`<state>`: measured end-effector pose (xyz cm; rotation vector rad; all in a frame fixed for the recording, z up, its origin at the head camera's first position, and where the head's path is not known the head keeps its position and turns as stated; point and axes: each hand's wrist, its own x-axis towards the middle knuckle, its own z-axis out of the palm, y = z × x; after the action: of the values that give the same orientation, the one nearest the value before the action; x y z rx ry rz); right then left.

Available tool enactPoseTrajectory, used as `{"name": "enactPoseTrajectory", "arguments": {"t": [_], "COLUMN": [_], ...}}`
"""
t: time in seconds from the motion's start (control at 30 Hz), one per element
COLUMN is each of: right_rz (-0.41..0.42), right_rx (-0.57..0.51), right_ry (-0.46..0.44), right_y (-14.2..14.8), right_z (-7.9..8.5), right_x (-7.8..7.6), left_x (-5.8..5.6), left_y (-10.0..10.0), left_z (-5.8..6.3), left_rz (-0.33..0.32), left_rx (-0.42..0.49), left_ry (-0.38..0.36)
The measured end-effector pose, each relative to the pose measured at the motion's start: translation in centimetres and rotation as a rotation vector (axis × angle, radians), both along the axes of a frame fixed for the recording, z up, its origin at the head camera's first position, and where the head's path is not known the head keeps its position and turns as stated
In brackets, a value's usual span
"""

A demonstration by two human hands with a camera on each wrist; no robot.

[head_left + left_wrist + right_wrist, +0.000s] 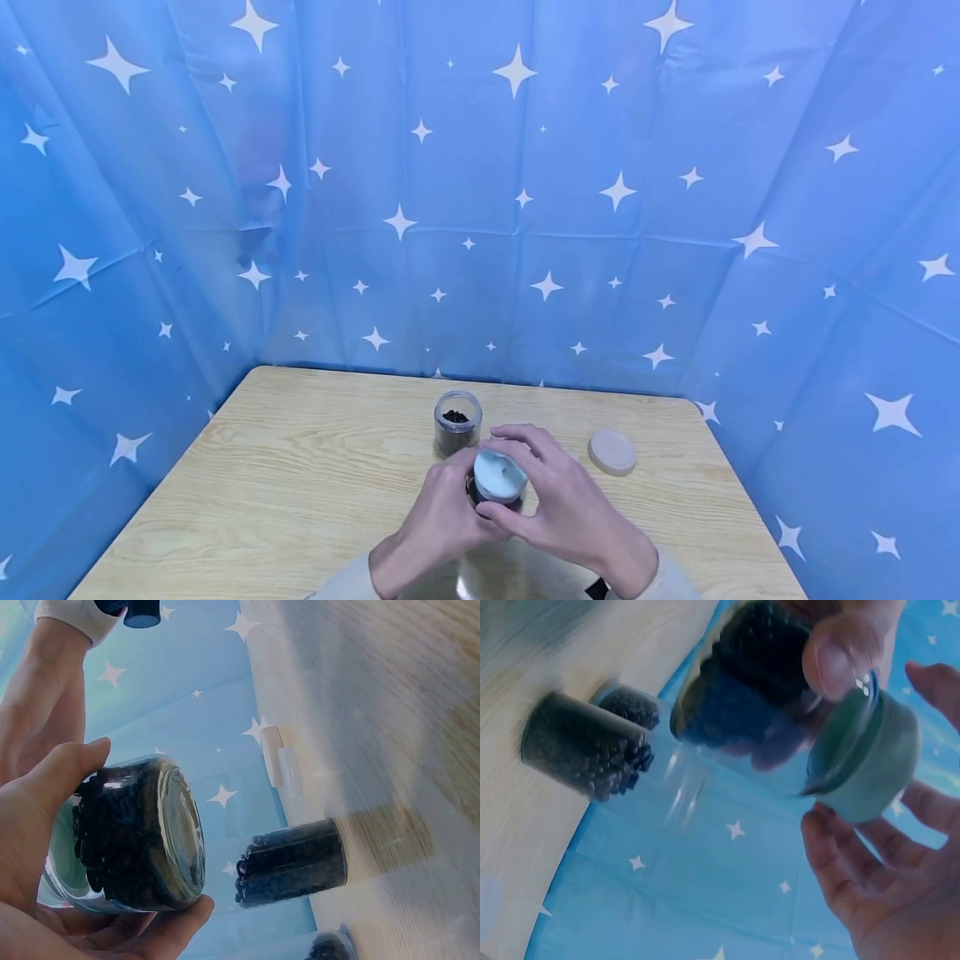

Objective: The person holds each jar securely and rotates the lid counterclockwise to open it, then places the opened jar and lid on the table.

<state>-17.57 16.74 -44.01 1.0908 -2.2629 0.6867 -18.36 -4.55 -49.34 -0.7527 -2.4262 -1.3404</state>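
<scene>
My left hand (448,504) grips a clear glass jar (135,832) filled with dark, bean-like pieces. The jar is lifted off the table and tilted in the wrist views. A pale mint lid (500,477) sits at the jar's mouth. Around that lid, my right hand (900,877) is spread with loosely bent fingers. Its thumb stands apart from the lid in the right wrist view; whether the fingertips touch the lid I cannot tell. Just beyond the hands stands an uncovered glass jar (456,425), partly filled with similar dark pieces.
A round beige lid (612,452) lies on the wooden table (315,450), to the right of the hands. Both wrist views show two standing jars with dark contents, one nearer jar (585,746) and one farther jar (630,705). Behind the table hangs a blue star-patterned curtain (465,167).
</scene>
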Motion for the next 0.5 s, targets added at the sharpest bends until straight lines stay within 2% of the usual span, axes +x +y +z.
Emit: {"name": "enactPoseTrajectory", "arguments": {"t": [0.2, 0.5], "right_rz": [-0.056, -0.132], "right_rx": [-0.040, -0.069], "right_ry": [0.055, 0.017], "right_y": [-0.8, -1.3], "right_z": [-0.8, -1.4], "right_x": [0.4, 0.9], "left_x": [0.1, 0.1], "left_y": [0.1, 0.1], "left_z": [-0.1, 0.0], "left_rz": [0.021, 0.039], "left_rx": [-0.015, -0.018], "left_ry": [0.040, 0.023]}}
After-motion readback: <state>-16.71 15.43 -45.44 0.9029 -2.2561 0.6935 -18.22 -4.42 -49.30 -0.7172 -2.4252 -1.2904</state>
